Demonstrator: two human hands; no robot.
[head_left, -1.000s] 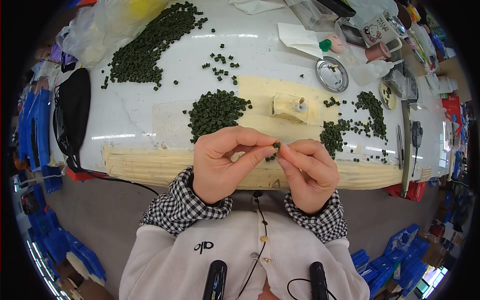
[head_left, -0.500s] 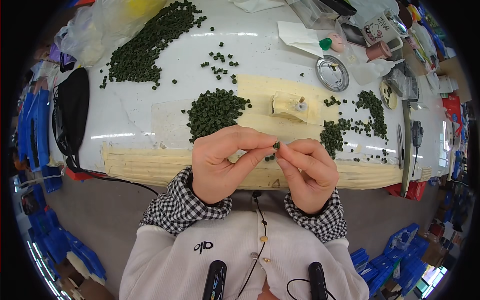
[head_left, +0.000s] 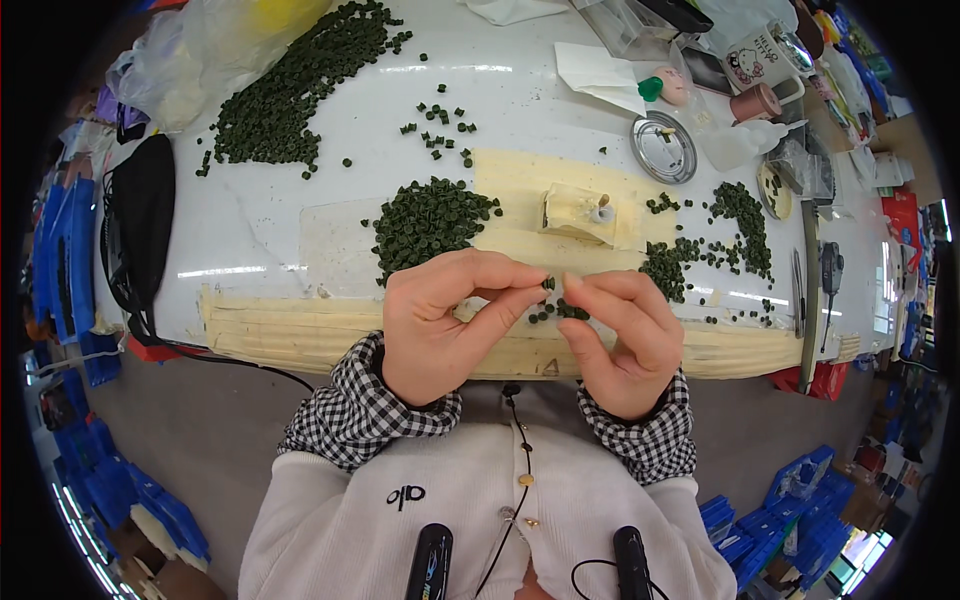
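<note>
Change: right fingers (head_left: 590,292) have come off the piece; half a second ago both sets of my fingertips met on it. The small green part (head_left: 548,284) is now in my left fingers (head_left: 508,272) alone, pinched between thumb and index tips near the counter's (head_left: 235,230) front edge. Right thumb and index stand apart, no part visibly gripped. I read that as the two-sided hold on this one being over, or paused.

Materials: parts are dark green, matte, stubby; some in the loose scatter (head_left: 440,118) look waisted like tiny spools. Plastic or rubber, can't tell. Counter is glossy white with light streaks; front edge has a ridged cream strip (head_left: 300,325). Boxy cream block (head_left: 575,216) carries a short peg (head_left: 604,206).
</note>
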